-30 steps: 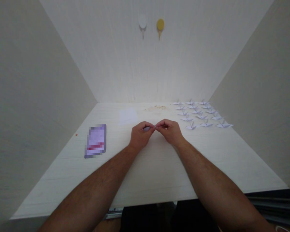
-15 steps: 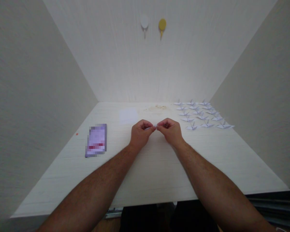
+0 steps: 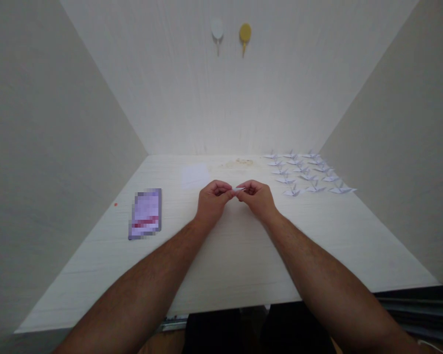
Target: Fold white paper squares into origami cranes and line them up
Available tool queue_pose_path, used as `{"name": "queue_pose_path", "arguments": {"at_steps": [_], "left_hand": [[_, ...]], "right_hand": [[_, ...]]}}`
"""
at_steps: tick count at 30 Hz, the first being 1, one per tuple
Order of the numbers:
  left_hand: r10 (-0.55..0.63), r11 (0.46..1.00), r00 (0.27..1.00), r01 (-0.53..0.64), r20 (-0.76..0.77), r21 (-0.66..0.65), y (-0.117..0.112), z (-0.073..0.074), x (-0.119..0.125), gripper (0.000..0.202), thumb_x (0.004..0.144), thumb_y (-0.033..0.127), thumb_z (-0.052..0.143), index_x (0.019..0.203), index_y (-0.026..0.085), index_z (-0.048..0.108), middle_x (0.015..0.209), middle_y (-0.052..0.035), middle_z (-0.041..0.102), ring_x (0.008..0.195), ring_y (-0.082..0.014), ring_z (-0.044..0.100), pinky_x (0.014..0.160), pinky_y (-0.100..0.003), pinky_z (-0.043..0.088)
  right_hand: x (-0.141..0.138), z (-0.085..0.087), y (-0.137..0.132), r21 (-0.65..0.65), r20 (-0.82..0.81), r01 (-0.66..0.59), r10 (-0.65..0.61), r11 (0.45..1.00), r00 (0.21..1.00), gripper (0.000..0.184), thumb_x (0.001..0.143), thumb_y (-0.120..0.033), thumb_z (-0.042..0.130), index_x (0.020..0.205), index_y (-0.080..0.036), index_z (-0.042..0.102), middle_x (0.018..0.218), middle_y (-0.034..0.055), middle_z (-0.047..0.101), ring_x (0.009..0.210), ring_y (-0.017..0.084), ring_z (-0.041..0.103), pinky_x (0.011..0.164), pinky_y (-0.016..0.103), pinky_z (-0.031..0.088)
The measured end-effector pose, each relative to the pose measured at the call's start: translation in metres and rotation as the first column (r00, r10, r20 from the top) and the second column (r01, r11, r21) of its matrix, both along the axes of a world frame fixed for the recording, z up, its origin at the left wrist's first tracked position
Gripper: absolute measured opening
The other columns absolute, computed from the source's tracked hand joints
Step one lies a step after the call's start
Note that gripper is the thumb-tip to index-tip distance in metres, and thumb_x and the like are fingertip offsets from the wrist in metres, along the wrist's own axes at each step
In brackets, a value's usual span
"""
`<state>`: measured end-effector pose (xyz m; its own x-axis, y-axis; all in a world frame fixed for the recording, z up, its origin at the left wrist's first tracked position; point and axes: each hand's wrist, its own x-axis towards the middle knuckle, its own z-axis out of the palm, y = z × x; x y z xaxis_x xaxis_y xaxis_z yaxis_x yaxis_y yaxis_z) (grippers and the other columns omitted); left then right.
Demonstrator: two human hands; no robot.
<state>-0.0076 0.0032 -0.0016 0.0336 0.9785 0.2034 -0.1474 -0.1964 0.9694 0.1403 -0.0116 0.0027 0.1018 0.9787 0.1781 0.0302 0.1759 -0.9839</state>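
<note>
Between my fingertips is a small piece of folded white paper (image 3: 237, 189), mostly hidden by the fingers. My left hand (image 3: 213, 197) pinches its left end with thumb and fingers. From the other side my right hand (image 3: 257, 195) grips it the same way, and the two thumbs nearly meet. Several folded paper cranes (image 3: 291, 191) stand in rows on the table to the right of my right hand. Flat white paper (image 3: 195, 176) lies behind my left hand, though I cannot tell how many sheets.
A blurred purple packet or booklet (image 3: 146, 214) lies on the white table (image 3: 236, 265) at left, with a small orange speck (image 3: 115, 204) beyond it. Walls enclose the table's back and sides. A white hook (image 3: 217, 30) and a yellow hook (image 3: 245, 33) are on the back wall.
The view has shifted slightly. My fingers have changed their hold a little, and more of the white folded paper shows between them. The cranes and the purple item stay in place.
</note>
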Motion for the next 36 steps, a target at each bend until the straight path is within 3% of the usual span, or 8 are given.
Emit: {"name": "queue_pose_path", "arguments": {"at_steps": [5, 16, 29, 36], "left_hand": [[0.003, 1.000, 0.999, -0.003, -0.034, 0.021, -0.0014, 0.0028, 0.0008, 0.028, 0.060, 0.029, 0.085, 0.074, 0.018, 0.064, 0.071, 0.0005, 0.067, 0.066, -0.0118, 0.062, 0.065, -0.026, 0.049], [-0.012, 1.000, 1.000, 0.012, 0.008, 0.018, 0.0016, -0.0016, 0.0008, 0.023, 0.063, 0.026, 0.081, 0.077, 0.019, 0.065, 0.072, 0.0017, 0.067, 0.067, -0.0110, 0.062, 0.067, -0.026, 0.050], [0.013, 1.000, 1.000, -0.013, -0.013, 0.006, 0.0010, -0.0016, 0.0000, 0.023, 0.062, 0.027, 0.081, 0.077, 0.019, 0.066, 0.070, 0.0018, 0.067, 0.065, -0.0113, 0.060, 0.066, -0.027, 0.048], [-0.003, 1.000, 1.000, 0.002, -0.012, -0.012, 0.0045, -0.0060, -0.0016, 0.022, 0.065, 0.030, 0.079, 0.082, 0.020, 0.070, 0.075, -0.0002, 0.069, 0.070, -0.0134, 0.063, 0.072, -0.030, 0.051]], "right_hand": [[-0.0008, -0.0002, -0.0017, 0.023, 0.063, 0.036, -0.037, 0.999, 0.997, 0.024, 0.064, -0.036, 0.080, 0.069, -0.018, 0.065, 0.061, -0.0003, 0.065, 0.054, 0.011, 0.053, 0.052, 0.024, 0.039], [-0.0019, -0.0041, 0.0002, 0.054, -0.035, 0.046, -0.045, 0.997, 0.998, 0.018, 0.068, -0.034, 0.076, 0.069, -0.018, 0.068, 0.061, 0.0002, 0.066, 0.056, 0.011, 0.056, 0.056, 0.026, 0.044], [-0.0030, -0.0012, -0.0019, 0.078, -0.032, 0.077, -0.075, 0.994, 0.997, 0.017, 0.068, -0.035, 0.076, 0.066, -0.019, 0.069, 0.067, 0.0016, 0.070, 0.061, 0.013, 0.059, 0.061, 0.028, 0.047], [-0.0022, 0.0022, -0.0025, 0.059, -0.028, 0.010, -0.009, 0.998, 1.000, 0.016, 0.067, -0.033, 0.074, 0.074, -0.019, 0.073, 0.062, 0.0003, 0.068, 0.057, 0.013, 0.058, 0.057, 0.028, 0.047]]}}
